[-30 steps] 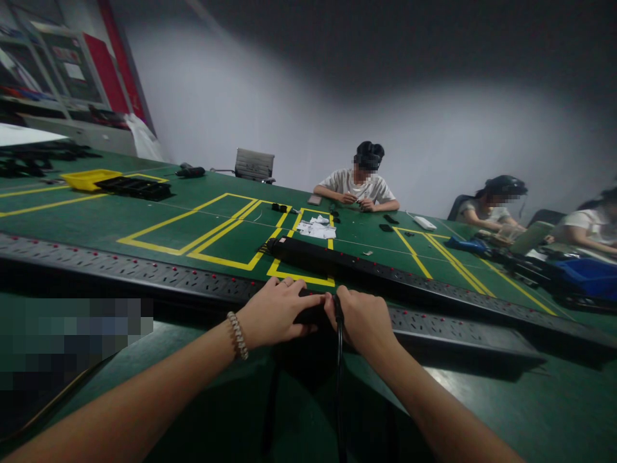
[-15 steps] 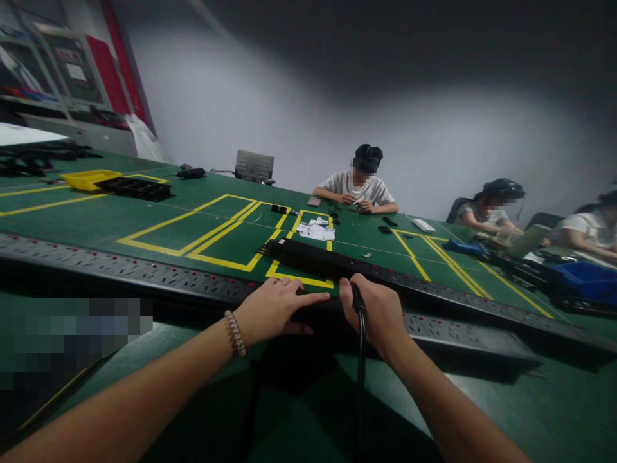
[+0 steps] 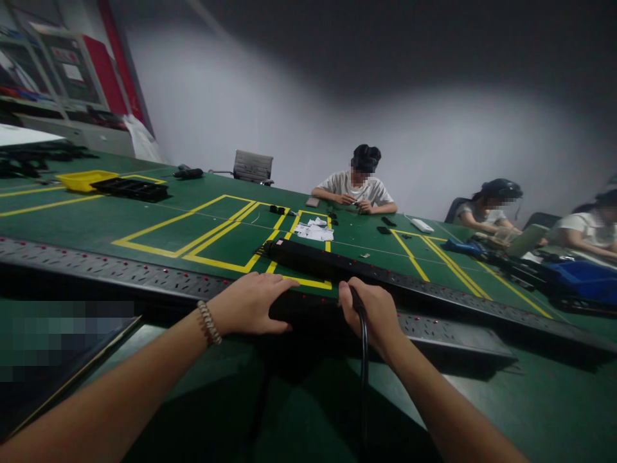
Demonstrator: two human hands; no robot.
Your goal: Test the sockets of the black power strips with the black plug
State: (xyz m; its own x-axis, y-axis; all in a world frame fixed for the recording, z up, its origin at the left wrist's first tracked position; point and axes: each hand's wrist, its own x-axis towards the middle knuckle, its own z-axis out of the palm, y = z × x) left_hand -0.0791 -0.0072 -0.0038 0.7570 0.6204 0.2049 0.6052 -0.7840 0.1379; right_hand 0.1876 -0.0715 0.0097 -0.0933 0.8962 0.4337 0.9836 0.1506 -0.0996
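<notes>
A long black power strip [image 3: 448, 329], with slanted slots and red dots along its top, lies across the green table in front of me. My left hand [image 3: 250, 302] grips its middle, fingers over the far edge and thumb on the near side. Close to the strip, my right hand [image 3: 371, 312] is closed around a black cable [image 3: 364, 366] that hangs down towards me. The cable's upper end is hidden in that hand. Just beyond lies a second black power strip [image 3: 463, 299], its left end a plain black section with short wires.
Yellow tape marks rectangles on the table [image 3: 159, 218]. White paper scraps [image 3: 315, 229] lie past the strips. A yellow tray [image 3: 87, 181] and black tray [image 3: 130, 188] stand left; a blue bin [image 3: 585, 280] is at right. A person [image 3: 359, 186] sits opposite, others at right.
The nearer power strip has slid to the left, and my left hand has moved left with it, its index finger drawn back. My right hand stays almost in place on the cable.
</notes>
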